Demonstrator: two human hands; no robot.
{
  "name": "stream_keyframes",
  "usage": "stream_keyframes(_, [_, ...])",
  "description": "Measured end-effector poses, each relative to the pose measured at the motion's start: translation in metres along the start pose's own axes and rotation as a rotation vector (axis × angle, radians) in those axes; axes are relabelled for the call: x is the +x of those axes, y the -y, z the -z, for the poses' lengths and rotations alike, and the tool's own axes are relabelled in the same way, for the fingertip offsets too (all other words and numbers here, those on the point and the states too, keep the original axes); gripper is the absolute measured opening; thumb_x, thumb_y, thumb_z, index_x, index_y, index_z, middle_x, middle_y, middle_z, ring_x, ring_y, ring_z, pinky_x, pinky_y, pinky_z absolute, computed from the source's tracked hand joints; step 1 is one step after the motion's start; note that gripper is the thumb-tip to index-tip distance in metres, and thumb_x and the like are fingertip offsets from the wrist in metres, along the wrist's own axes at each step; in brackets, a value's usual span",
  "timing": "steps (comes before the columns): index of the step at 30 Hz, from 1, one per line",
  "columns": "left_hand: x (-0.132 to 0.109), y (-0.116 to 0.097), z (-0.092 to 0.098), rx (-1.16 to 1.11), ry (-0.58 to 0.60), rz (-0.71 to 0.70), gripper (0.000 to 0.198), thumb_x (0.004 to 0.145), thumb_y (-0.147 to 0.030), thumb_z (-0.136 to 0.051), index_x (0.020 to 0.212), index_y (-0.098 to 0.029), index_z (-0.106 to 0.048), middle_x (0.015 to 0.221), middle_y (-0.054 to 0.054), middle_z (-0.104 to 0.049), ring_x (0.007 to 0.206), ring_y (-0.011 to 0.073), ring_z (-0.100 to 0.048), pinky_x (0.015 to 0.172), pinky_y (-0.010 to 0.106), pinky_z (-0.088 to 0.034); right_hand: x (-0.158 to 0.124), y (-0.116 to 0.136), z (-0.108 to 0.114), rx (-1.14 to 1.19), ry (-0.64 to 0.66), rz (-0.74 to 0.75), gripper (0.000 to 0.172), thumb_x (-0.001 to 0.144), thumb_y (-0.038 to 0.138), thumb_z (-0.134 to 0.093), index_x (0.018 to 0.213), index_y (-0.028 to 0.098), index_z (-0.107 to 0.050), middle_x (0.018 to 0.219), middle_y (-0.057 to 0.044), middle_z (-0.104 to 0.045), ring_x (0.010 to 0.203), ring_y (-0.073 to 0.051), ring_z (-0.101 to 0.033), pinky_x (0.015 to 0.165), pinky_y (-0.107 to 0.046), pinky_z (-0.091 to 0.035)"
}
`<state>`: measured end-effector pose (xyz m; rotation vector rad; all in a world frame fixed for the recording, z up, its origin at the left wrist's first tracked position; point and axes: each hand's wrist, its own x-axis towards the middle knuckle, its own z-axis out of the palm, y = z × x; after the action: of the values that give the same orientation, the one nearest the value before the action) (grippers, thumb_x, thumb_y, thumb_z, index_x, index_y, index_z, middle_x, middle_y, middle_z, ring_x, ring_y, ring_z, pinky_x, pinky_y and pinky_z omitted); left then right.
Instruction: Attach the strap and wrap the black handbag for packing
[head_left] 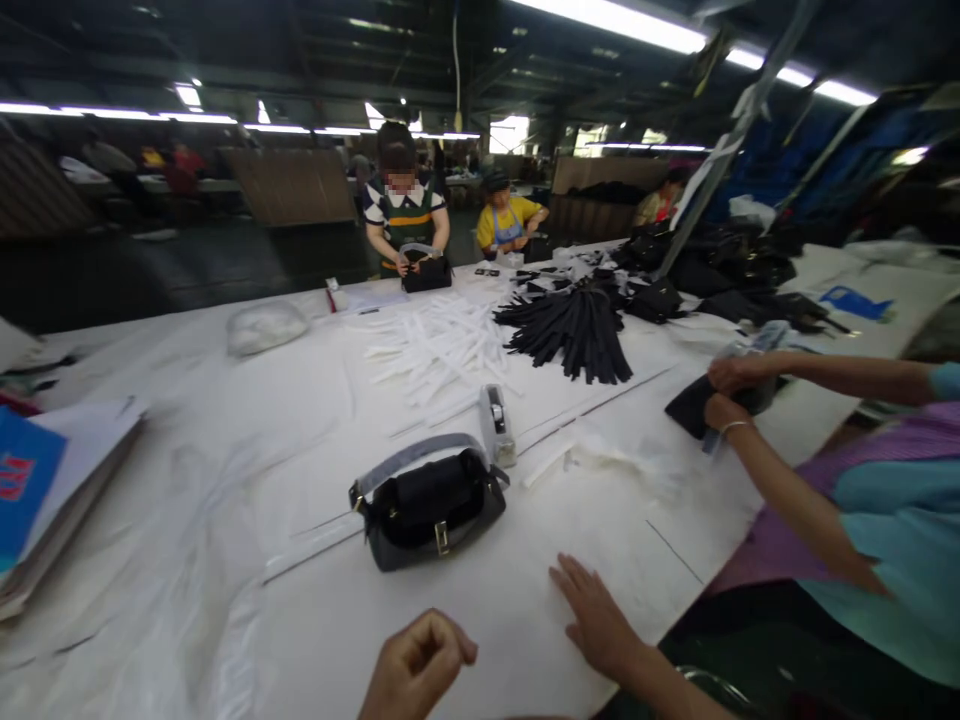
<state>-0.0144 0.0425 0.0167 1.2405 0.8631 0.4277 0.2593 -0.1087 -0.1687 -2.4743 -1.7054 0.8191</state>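
Note:
My left hand (pixel 416 665) is curled into a loose fist at the table's near edge, with nothing visible in it. My right hand (pixel 596 620) lies flat on the white table cover (pixel 225 480), fingers stretched out. A small black handbag (pixel 431 505) with a grey wrapped strap sits just beyond both hands, touching neither. A tape dispenser (pixel 496 425) stands behind the bag.
A co-worker's arms at the right hold a dark bag (pixel 697 405). Loose white strips (pixel 439 345) and black straps (pixel 581 325) lie mid-table, black bags (pixel 720 265) far right. A plastic bag (pixel 266 325) and stacked papers (pixel 52 490) sit left. Two people work at the far end.

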Motion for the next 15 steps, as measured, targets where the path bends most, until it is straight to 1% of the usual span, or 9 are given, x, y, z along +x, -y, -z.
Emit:
stream_keyframes(3, [0.007,0.029,0.027,0.174,-0.252,0.050,0.042,0.075,-0.062,-0.055,0.066,-0.022,-0.065,0.073,0.004,-0.068,0.080,0.0260,-0.061,0.080,0.038,-0.048,0.004,-0.012,-0.003,-0.011,-0.022,0.031,0.075,0.069,0.011,-0.050,0.143,0.019,-0.041,0.156,-0.009,-0.028,0.144,-0.028,-0.025,0.117,-0.052,-0.023])
stream_keyframes(5, [0.010,0.045,0.046,0.183,-0.373,0.064,0.044,0.075,-0.063,-0.052,0.067,-0.022,-0.066,0.074,0.004,-0.069,0.081,0.0268,-0.062,0.080,0.039,-0.050,0.009,-0.019,-0.005,0.017,-0.061,0.050,0.064,0.072,0.017,-0.052,0.136,0.017,-0.052,0.150,-0.011,-0.039,0.140,-0.028,-0.035,0.116,-0.050,-0.029])
stream_keyframes(7, [0.013,0.055,0.064,0.150,-0.469,0.069,0.045,0.075,-0.064,-0.052,0.069,-0.021,-0.065,0.078,0.005,-0.070,0.086,0.0279,-0.064,0.081,0.040,-0.052,0.015,-0.025,-0.006,0.077,-0.107,0.061,0.053,0.076,0.024,-0.051,0.127,0.016,-0.060,0.140,-0.013,-0.053,0.133,-0.029,-0.046,0.113,-0.049,-0.035])
stream_keyframes(9, [0.018,0.059,0.079,0.149,-0.565,0.051,0.044,0.074,-0.063,-0.053,0.076,-0.021,-0.066,0.084,0.006,-0.071,0.091,0.0288,-0.065,0.084,0.041,-0.054,0.024,-0.027,-0.002,0.156,-0.152,0.052,0.048,0.080,0.031,-0.048,0.122,0.015,-0.063,0.131,-0.014,-0.061,0.127,-0.029,-0.052,0.111,-0.049,-0.038])
stream_keyframes(10, [0.022,0.059,0.085,0.165,-0.605,0.033,0.045,0.074,-0.062,-0.054,0.083,-0.020,-0.066,0.090,0.007,-0.071,0.094,0.0292,-0.065,0.086,0.043,-0.054,0.029,-0.025,0.004,0.201,-0.173,0.045,0.048,0.081,0.034,-0.046,0.121,0.014,-0.063,0.129,-0.014,-0.062,0.124,-0.029,-0.054,0.110,-0.049,-0.039])
stream_keyframes(12, [0.034,0.058,0.096,0.218,-0.663,-0.027,0.052,0.074,-0.060,-0.054,0.103,-0.019,-0.064,0.109,0.012,-0.069,0.106,0.0308,-0.063,0.091,0.046,-0.053,0.044,-0.015,0.024,0.304,-0.216,0.047,0.049,0.083,0.037,-0.044,0.122,0.013,-0.062,0.129,-0.014,-0.062,0.123,-0.028,-0.055,0.109,-0.048,-0.041])
stream_keyframes(14, [0.051,0.058,0.105,0.286,-0.668,-0.104,0.061,0.077,-0.058,-0.051,0.122,-0.017,-0.055,0.130,0.017,-0.059,0.121,0.0320,-0.055,0.098,0.049,-0.049,0.065,0.005,0.053,0.409,-0.254,0.067,0.051,0.083,0.035,-0.043,0.127,0.013,-0.058,0.133,-0.013,-0.059,0.124,-0.026,-0.054,0.108,-0.046,-0.042])
stream_keyframes(15, [0.062,0.060,0.110,0.324,-0.651,-0.142,0.063,0.078,-0.056,-0.050,0.128,-0.017,-0.050,0.137,0.018,-0.053,0.126,0.0322,-0.050,0.101,0.050,-0.047,0.077,0.018,0.068,0.452,-0.268,0.073,0.052,0.083,0.032,-0.041,0.129,0.012,-0.055,0.135,-0.014,-0.057,0.126,-0.025,-0.052,0.107,-0.046,-0.043])
